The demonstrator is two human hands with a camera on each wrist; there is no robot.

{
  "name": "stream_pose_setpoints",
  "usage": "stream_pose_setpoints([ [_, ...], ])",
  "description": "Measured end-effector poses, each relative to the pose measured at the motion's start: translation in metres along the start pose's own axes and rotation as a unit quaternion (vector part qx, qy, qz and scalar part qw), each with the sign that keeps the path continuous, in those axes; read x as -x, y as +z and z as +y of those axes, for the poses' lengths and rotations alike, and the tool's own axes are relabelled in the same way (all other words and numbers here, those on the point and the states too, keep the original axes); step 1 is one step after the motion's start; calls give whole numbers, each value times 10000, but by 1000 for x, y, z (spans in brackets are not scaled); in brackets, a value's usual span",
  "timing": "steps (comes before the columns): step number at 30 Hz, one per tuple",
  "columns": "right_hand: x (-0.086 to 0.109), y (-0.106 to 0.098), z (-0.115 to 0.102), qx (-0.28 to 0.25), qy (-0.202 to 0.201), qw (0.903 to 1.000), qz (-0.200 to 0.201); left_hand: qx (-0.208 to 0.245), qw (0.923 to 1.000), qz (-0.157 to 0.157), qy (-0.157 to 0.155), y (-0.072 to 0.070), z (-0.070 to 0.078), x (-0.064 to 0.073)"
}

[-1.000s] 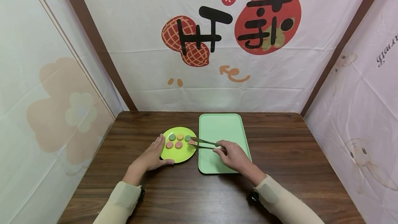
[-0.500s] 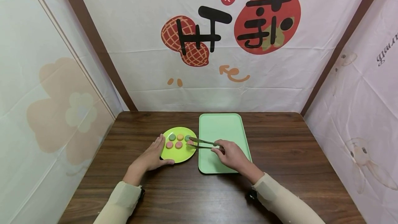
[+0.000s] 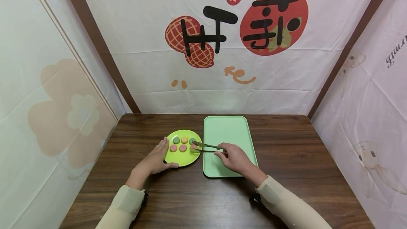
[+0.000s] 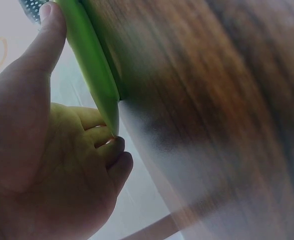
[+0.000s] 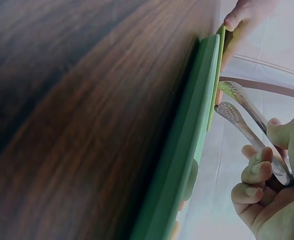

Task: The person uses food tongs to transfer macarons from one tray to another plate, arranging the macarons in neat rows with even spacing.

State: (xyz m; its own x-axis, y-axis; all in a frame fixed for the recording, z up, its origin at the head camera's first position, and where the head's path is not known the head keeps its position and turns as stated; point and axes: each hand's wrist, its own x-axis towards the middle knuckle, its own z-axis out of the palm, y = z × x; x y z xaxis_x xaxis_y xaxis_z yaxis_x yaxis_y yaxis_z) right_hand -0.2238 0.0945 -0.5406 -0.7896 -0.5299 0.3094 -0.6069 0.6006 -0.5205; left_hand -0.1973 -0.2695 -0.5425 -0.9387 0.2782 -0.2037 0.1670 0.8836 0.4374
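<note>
In the head view, a yellow-green plate (image 3: 182,159) lay on the wooden table (image 3: 178,200), and a pale green tray (image 3: 224,130) sat just beside it at 3 o'clock. The left hand (image 3: 155,157) bordered the plate, its fingers straight at the 10 o'clock rim and its thumb well apart from them at 7. Six macarons were on the plate: in the far row, a teal one (image 3: 176,140), a yellow one (image 3: 184,140) and a second teal one (image 3: 191,140); in the near row, three pink ones, the last at 3 o'clock. Over the tray, the right hand (image 3: 236,158) was clamped on metal tongs (image 3: 208,145) pointing toward 9 o'clock. Their tips stood apart about that last pink macaron; I could not tell whether they touched it.

In the left wrist view, the thumb met the plate's rim toward 11 o'clock, and the fingertips touched its lower end near the centre.

In the right wrist view, the hand at 4 o'clock gripped the tongs, whose perforated tips were spread beside the plate's edge, toward 1 o'clock.
</note>
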Motion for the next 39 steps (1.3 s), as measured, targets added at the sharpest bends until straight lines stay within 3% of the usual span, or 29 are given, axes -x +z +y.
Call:
stream_pose_setpoints([
  [39, -3, 5, -4, 155, 81, 9998, -80, -27, 10000, -13, 10, 1, -1, 0],
])
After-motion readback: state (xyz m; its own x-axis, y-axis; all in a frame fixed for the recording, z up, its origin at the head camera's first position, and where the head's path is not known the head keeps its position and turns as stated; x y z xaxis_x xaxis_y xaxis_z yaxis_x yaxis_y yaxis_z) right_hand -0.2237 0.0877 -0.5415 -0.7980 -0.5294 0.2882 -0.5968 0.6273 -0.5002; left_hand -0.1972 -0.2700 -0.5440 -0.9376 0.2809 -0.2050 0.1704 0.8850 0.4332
